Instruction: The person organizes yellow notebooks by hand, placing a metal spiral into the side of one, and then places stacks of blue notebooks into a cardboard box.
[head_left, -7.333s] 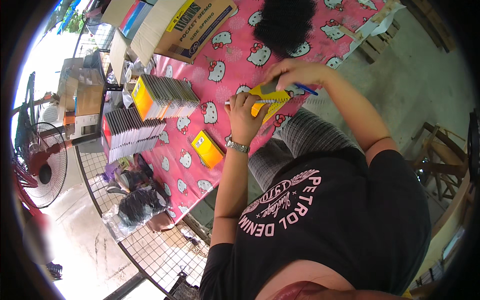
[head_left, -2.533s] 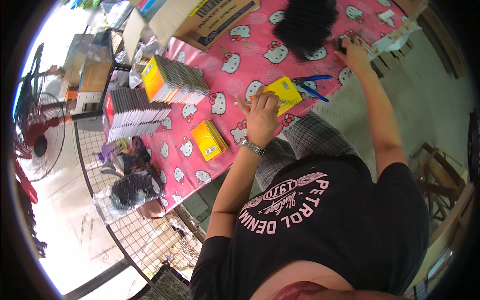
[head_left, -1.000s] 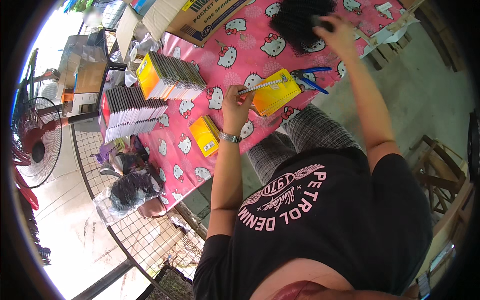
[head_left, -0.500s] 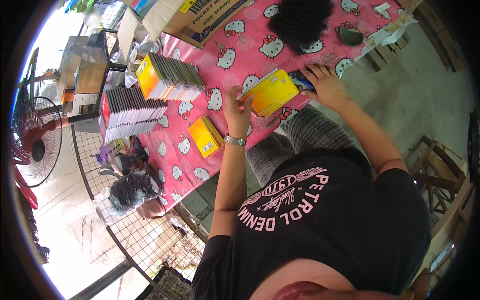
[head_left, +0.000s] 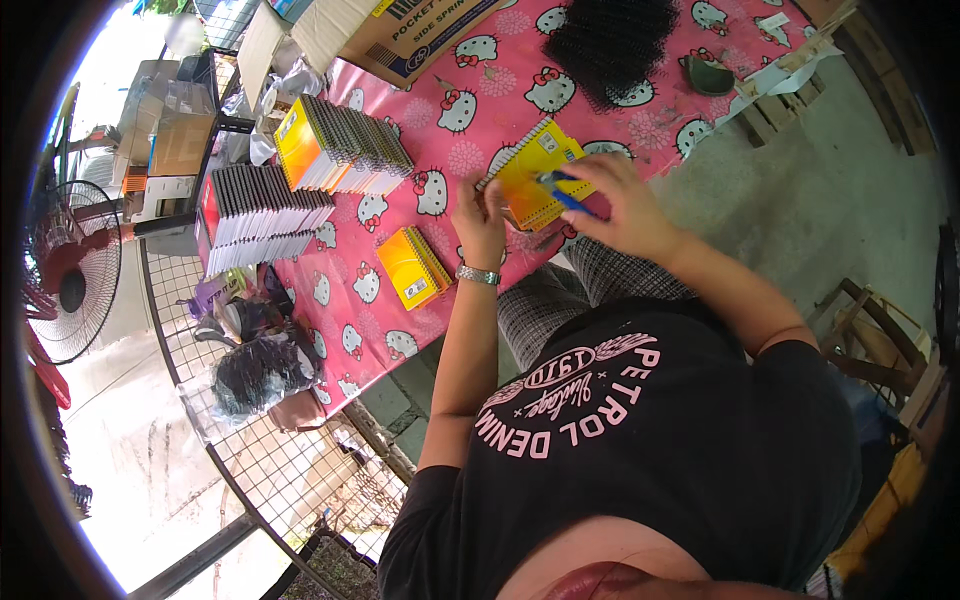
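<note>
A yellow-orange notebook (head_left: pixel 535 172) lies tilted on the pink table, with several more seemingly under it and punched holes along its near edge. At its left edge my left hand (head_left: pixel 481 222) grips it, thumb and fingers bent around the side. My right hand (head_left: pixel 628 208) is closed on blue-handled pliers (head_left: pixel 572 192), their metal jaws over the notebook's face; motion blurs the tips. Close to my left wrist lies a small stack of yellow spiral notebooks (head_left: pixel 414 268).
Tall stacks of yellow notebooks (head_left: pixel 340 150) and dark-spined notebooks (head_left: pixel 262 215) stand at the left. A cardboard box (head_left: pixel 420 40) sits at the back. Black spiral coils (head_left: pixel 612 45) and a dark green dish (head_left: pixel 708 75) lie at the far right. A fan (head_left: pixel 72 285) stands beyond the mesh.
My right hand has picked up the pliers from beside the notebook and carried them left over it. My left hand stays at the notebook's left edge.
</note>
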